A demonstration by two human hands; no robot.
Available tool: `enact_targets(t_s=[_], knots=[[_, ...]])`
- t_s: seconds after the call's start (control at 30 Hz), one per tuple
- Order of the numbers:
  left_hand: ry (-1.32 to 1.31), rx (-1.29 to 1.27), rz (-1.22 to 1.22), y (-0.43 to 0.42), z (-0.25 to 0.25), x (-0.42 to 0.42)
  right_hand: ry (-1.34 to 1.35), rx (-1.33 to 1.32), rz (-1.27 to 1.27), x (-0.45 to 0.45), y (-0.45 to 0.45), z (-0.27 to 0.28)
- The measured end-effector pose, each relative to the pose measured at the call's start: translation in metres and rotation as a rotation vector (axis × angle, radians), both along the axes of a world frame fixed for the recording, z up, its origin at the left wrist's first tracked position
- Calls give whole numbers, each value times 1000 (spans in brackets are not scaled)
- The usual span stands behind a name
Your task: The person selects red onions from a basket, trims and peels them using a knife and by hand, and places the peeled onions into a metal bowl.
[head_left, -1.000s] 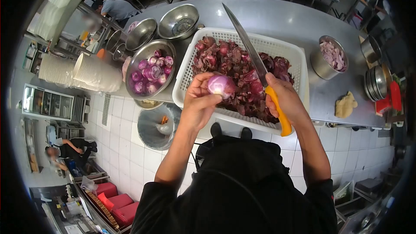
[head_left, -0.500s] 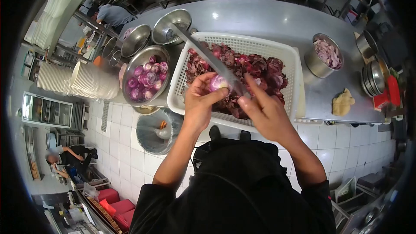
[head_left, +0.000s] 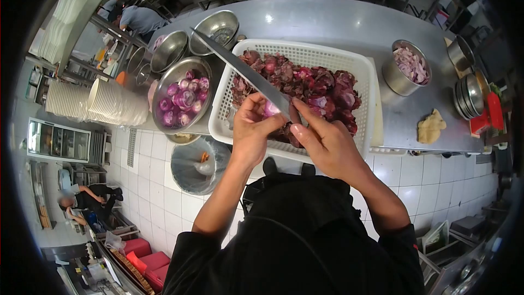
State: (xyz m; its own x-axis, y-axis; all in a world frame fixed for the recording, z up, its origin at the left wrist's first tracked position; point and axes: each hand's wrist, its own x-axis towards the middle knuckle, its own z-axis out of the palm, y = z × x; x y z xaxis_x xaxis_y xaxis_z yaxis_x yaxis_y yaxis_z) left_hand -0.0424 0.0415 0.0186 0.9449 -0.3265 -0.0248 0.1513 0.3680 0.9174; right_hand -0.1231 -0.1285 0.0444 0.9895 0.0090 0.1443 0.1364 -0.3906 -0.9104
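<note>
My left hand (head_left: 252, 130) is closed around a red onion (head_left: 271, 108), which is partly covered by the blade and my fingers. In my right hand (head_left: 323, 141) is a large kitchen knife (head_left: 240, 66), its handle hidden in the grip. The blade points up and to the left, and its rear part lies across the onion. Both hands are over the near side of a white perforated basket (head_left: 365, 76) full of red onions and loose dark skins (head_left: 322, 84). Left of the basket, a steel bowl (head_left: 158, 88) holds several peeled purple onions (head_left: 184, 98).
Two more steel bowls (head_left: 170, 52) stand behind the onion bowl. A lined bin (head_left: 183, 170) is on the floor below. On the right of the steel counter (head_left: 322, 22) are a pot (head_left: 394, 71) of cut onion pieces and a yellowish cloth (head_left: 431, 127). Other people (head_left: 141, 19) are farther off.
The knife has moved with my right hand toward the left hand, and its blade now covers more of the onion. My left hand keeps its hold in nearly the same place.
</note>
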Motion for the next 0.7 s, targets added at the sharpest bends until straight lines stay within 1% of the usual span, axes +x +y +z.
enact_targets(t_s=[0.07, 0.13, 0.17, 0.23, 0.33, 0.43, 0.53, 0.63, 0.67, 0.7], knots=[[26, -63, -20, 2, -2, -1, 10, 105, -41, 4, 0, -5], [63, -165, -76, 10, -12, 1, 338, 385, -6, 6, -12, 7], [111, -272, -113, 14, -19, 2, 503, 525, 11, 6, -18, 11], [205, -486, -187, 20, -27, 2, 529, 563, -37, 9, -24, 10], [392, -659, -226, 21, -26, -1, 525, 601, -80, 11, -31, 11], [457, -685, -193, 25, -27, -1, 502, 573, -90, 13, -34, 14], [454, -691, -211, 30, -28, -2, 472, 483, -107, 25, -40, 1], [406, -617, -182, 38, -27, -6, 501, 144, -231, 27, -31, -13], [361, -598, -216, 41, -24, -8, 503, 211, -211, 24, -30, -14], [352, -591, -200, 44, -22, -7, 515, 235, -186, 24, -30, -10]])
